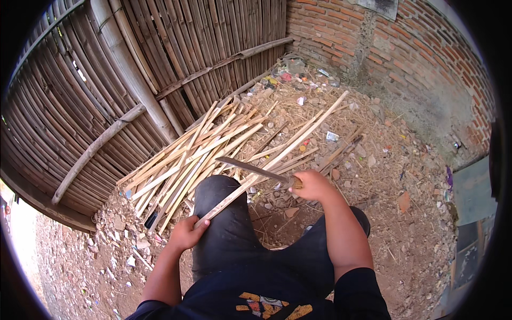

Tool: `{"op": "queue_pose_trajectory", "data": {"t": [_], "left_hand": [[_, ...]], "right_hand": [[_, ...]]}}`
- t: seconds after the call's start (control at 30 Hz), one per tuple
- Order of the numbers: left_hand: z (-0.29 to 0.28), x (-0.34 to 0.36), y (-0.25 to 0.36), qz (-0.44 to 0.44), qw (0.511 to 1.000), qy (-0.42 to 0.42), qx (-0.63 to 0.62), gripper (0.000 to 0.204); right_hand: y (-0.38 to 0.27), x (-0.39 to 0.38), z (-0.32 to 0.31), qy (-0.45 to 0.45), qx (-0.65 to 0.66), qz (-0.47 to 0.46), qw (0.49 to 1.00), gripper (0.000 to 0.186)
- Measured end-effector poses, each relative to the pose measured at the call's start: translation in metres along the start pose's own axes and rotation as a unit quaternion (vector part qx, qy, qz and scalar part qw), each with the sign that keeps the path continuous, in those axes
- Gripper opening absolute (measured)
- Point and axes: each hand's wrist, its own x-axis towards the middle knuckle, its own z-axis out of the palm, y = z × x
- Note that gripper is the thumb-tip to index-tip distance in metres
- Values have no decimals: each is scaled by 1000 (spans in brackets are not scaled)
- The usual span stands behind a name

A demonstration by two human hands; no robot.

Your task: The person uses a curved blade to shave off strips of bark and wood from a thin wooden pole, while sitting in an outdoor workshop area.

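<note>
Shirt (pixel 256 282): dark, nearest the camera.
Wooden strip (pixel 229 199): across my left thigh (pixel 224 234), long axis running near left to far right.
Left hand (pixel 188 233): closed on the strip's near end.
Right hand (pixel 313 185): wrapped round the machete (pixel 250 168) by its handle, right of the strip.
Crossing: blade points left over the strip, nearer my right hand; I can't tell whether they touch.
</note>
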Motion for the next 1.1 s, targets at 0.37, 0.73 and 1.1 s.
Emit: {"op": "queue_pose_trajectory", "data": {"t": [0.37, 0.73, 1.1], "left_hand": [[-2, -1, 5, 8, 1000, 3, 16, 58], [-3, -1, 5, -2, 1000, -3, 18, 56], [0, -1, 2, 11, 1000, 3, 17, 56]], "right_hand": [[26, -5, -20, 78, 52, 138, 986, 43], [-2, -1, 2, 1, -5, 2, 1000, 43], [20, -6, -17, 57, 42, 111, 991, 38]]}}
